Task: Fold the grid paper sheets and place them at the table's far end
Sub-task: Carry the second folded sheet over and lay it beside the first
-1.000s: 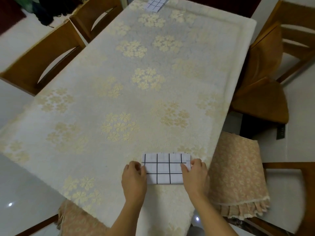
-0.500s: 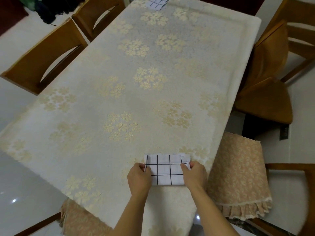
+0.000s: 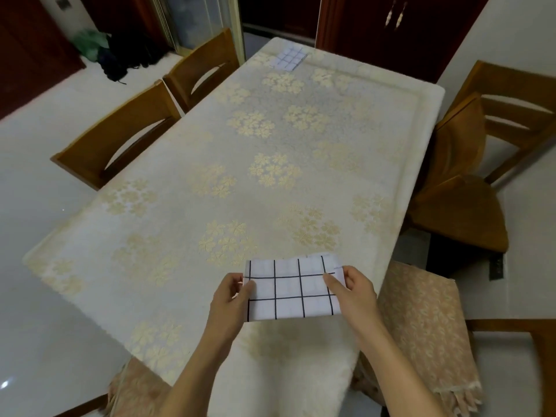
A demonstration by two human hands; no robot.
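2 hands are pinched shut on the folded grid sheet (image 3: 291, 288) above the table's near edge: left hand (image 3: 230, 299), right hand (image 3: 352, 291). If 1 grip is released early, layers could spring open.

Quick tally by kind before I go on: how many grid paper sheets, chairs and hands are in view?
Grid paper sheets: 2, the held sheet and the far sheet
Wooden chairs: 5, at and
Hands: 2, left hand and right hand
Total: 9
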